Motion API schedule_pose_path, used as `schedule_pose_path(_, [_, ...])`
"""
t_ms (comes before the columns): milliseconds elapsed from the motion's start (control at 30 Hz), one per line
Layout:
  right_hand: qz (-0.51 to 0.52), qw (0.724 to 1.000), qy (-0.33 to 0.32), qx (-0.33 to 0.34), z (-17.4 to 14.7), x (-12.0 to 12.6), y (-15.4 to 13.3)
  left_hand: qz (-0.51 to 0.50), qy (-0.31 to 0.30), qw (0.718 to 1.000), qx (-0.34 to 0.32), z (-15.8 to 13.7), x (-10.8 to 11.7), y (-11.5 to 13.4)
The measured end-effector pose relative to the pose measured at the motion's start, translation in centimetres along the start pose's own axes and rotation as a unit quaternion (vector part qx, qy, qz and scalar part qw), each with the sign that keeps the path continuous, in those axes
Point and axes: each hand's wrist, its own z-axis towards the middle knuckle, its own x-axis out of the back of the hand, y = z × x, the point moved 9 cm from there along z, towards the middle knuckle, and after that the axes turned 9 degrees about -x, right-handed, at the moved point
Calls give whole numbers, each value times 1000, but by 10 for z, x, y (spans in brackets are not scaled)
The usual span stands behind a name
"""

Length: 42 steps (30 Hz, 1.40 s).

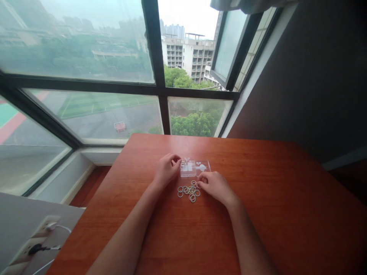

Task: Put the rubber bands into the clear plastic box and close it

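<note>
A small clear plastic box point(188, 170) lies on the wooden table, its transparent lid point(203, 167) folded out to the right. Some small rings sit in the box's far left corner. My left hand point(168, 168) is at that corner, fingers curled and fingertips close together; what they grip is hidden. In front of the box lies a loose cluster of thin pale rings point(189, 190), yellowish and greyish, several overlapping. At the cluster's right edge, my right hand point(213, 184) has its thumb and fingers pinched on one ring point(198, 185).
The reddish-brown table point(272, 198) reaches to the window frame point(163, 91) at the back. A dark wall point(301, 84) rises on the right. At lower left, plugs and white cables sit in a wall socket strip point(36, 244).
</note>
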Motion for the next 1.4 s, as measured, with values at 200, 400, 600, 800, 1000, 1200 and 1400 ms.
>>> schedule_pose_path(200, [-6, 1000, -11, -1, 0, -2, -1, 3, -8, 1000, 0, 0, 1, 1])
schedule_pose_path(400, [-4, 1000, -18, 11, -1, -4, -5, 2, -9, 1000, -5, 0, 1, 2])
schedule_pose_path(600, [-8, 1000, -14, 15, -2, -5, -10, 4, -11, 1000, -6, 0, 2, 5])
schedule_pose_path(800, [2, 1000, -14, 25, -3, -8, -12, -2, -17, 1000, -13, 0, 0, 8])
schedule_pose_path(1000, [6, 1000, -15, 24, -3, -7, -12, -3, -18, 1000, -17, -1, 1, 10])
schedule_pose_path(1200, [23, 1000, -7, 20, -1, -5, -11, -5, -19, 1000, -19, 0, 0, 10])
schedule_pose_path(1400, [30, 999, -5, 26, -2, -3, -13, -10, -21, 1000, -21, -1, 0, 11])
